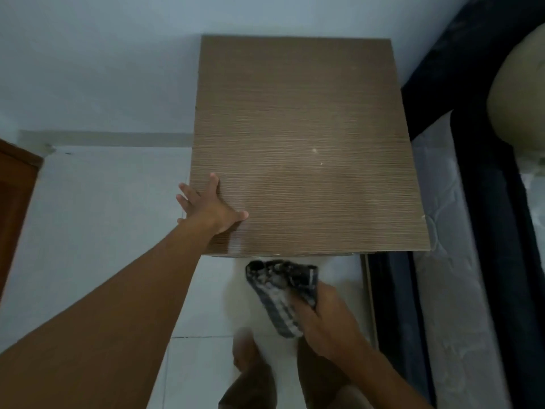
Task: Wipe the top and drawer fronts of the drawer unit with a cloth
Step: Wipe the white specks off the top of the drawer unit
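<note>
The drawer unit (300, 137) shows its brown wood-grain top from above; a few pale specks lie on it right of centre. Its drawer fronts are hidden below the near edge. My left hand (211, 206) lies flat on the top's near left corner, fingers spread, some over the left edge. My right hand (326, 317) is below the near edge, away from the unit, closed on a folded dark checked cloth (281, 293) with pale dust on it. The cloth hangs in front of the unit without touching the top.
A bed with a dark frame (483, 202) and a white mattress (451, 290) stands tight against the unit's right side. A pale wall is behind, white floor tiles (97, 231) to the left, a brown wooden door (14, 202) at the far left. My legs (253, 376) show below.
</note>
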### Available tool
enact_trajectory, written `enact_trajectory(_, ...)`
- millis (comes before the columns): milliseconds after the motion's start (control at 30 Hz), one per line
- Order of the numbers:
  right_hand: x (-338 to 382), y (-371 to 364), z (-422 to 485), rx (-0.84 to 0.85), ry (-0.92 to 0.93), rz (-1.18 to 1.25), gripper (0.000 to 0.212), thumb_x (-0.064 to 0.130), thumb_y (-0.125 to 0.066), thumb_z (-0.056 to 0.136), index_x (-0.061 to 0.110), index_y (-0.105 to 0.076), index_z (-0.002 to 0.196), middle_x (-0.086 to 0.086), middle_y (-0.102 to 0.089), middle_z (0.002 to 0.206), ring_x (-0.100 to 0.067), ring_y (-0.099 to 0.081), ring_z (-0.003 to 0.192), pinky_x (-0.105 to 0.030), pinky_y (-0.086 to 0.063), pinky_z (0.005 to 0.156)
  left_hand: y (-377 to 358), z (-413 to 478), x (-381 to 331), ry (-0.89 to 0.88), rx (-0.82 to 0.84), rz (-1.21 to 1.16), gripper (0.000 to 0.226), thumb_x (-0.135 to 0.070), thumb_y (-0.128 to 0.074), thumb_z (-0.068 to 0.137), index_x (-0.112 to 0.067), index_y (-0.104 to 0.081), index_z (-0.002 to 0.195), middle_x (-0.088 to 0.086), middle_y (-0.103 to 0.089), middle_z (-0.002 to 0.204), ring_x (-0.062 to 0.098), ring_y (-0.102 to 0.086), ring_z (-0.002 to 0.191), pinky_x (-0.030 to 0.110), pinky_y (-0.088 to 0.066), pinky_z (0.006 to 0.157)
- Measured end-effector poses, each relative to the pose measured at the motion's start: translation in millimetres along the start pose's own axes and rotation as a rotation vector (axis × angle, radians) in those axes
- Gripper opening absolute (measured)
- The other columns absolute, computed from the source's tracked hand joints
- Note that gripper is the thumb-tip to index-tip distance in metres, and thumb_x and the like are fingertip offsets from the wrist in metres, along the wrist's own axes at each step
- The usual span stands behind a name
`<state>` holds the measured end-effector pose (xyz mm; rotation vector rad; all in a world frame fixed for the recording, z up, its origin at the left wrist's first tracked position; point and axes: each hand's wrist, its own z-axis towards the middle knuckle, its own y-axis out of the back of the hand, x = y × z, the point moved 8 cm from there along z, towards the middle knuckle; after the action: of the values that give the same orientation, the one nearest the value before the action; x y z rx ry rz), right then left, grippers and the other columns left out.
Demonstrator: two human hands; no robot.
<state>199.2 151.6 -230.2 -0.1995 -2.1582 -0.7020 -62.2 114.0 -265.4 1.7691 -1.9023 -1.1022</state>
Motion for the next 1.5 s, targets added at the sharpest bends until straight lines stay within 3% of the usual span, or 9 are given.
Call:
enact_trajectory(167, 44, 59, 22, -0.159, -0.045, 0.286, 0.012, 0.037, -0.069, 0.086, 0.033, -0.064, 0.095, 0.010, -0.073, 0.086, -0.003, -0.070, 0.080, -0.022, -0.057, 0.068, 1, -1, -3, 0.013, 0.015, 0.010, 0.116, -0.049, -0.080, 0.070, -0.037, 0.000, 0.153, 0.020, 0.023, 0.158, 0.038, 0.017, 0.146, 0.053, -0.005, 0.117)
enact_trajectory(533, 129, 150, 170, -0.267, 0.143, -0.478, 0.020, 0.043, -0.063, 0.085, 0.024, -0.060, 0.078, 0.005, -0.063, 0.072, -0.015, -0.062, 0.070, -0.027, -0.046, 0.056, 5, -2, -8, -0.005, 0.020, 0.064, 0.112, -0.050, -0.078, 0.072, -0.033, -0.002, 0.153, 0.024, 0.014, 0.159, 0.037, 0.016, 0.147, 0.051, -0.002, 0.119)
enact_trajectory(633, 122, 128, 203, -0.201, 0.106, -0.624, 0.024, 0.035, -0.062, 0.087, 0.020, -0.065, 0.105, -0.003, -0.068, 0.093, -0.024, -0.063, 0.089, -0.039, -0.054, 0.079, 4, 0, -7, -0.001, 0.030, 0.053, 0.114, -0.050, -0.078, 0.072, -0.034, 0.000, 0.153, 0.023, 0.016, 0.159, 0.037, 0.016, 0.147, 0.051, -0.001, 0.119)
enact_trajectory(800, 107, 59, 187, -0.140, 0.327, -0.793, 0.028, 0.024, -0.062, 0.084, 0.022, -0.060, 0.113, -0.004, -0.068, 0.100, -0.027, -0.065, 0.093, -0.031, -0.047, 0.072, 3, 0, -7, -0.017, 0.042, 0.053, 0.115, -0.048, -0.078, 0.073, -0.034, 0.003, 0.153, 0.022, 0.017, 0.159, 0.037, 0.017, 0.147, 0.052, -0.001, 0.119)
enact_trajectory(967, 83, -4, 112, 0.053, 0.483, -0.794, 0.059, 0.023, -0.070, 0.080, 0.013, -0.048, 0.134, -0.012, -0.061, 0.126, -0.033, -0.060, 0.108, -0.041, -0.046, 0.093, 0, 3, -3, 0.012, 0.052, -0.016, 0.115, -0.046, -0.080, 0.072, -0.041, 0.003, 0.152, 0.018, 0.024, 0.158, 0.038, 0.018, 0.146, 0.051, -0.003, 0.119)
enact_trajectory(1133, 59, -16, 44, 0.222, 0.509, -0.689, 0.047, 0.021, -0.074, 0.076, 0.017, -0.058, 0.120, -0.003, -0.070, 0.105, -0.020, -0.067, 0.092, -0.039, -0.057, 0.078, 1, 4, -3, -0.003, 0.040, -0.003, 0.119, -0.048, -0.081, 0.068, -0.040, 0.002, 0.152, 0.020, 0.023, 0.158, 0.037, 0.019, 0.146, 0.051, -0.002, 0.118)
enact_trajectory(1267, 70, 33, 42, 0.080, 0.363, -0.568, 0.031, 0.019, -0.073, 0.081, 0.019, -0.061, 0.109, 0.001, -0.069, 0.097, -0.013, -0.061, 0.082, -0.030, -0.051, 0.074, 0, 5, -3, -0.014, 0.048, 0.015, 0.118, -0.049, -0.080, 0.069, -0.037, 0.003, 0.152, 0.022, 0.022, 0.158, 0.036, 0.022, 0.145, 0.051, 0.002, 0.119)
enact_trajectory(1400, 82, 105, 70, -0.309, 0.256, -0.615, 0.022, 0.017, -0.070, 0.080, 0.018, -0.064, 0.102, -0.003, -0.067, 0.082, -0.028, -0.063, 0.076, -0.033, -0.045, 0.062, 2, 3, -5, -0.034, 0.040, 0.030, 0.115, -0.048, -0.079, 0.071, -0.035, 0.001, 0.153, 0.024, 0.019, 0.158, 0.035, 0.022, 0.146, 0.050, 0.003, 0.119)
enact_trajectory(1500, 64, 120, 87, -0.387, 0.109, -0.685, 0.023, 0.017, -0.062, 0.082, 0.021, -0.061, 0.105, -0.003, -0.067, 0.084, -0.030, -0.063, 0.076, -0.036, -0.049, 0.062, 2, 3, -5, -0.038, 0.038, 0.014, 0.114, -0.047, -0.080, 0.071, -0.036, -0.001, 0.153, 0.023, 0.019, 0.158, 0.036, 0.020, 0.146, 0.051, 0.002, 0.119)
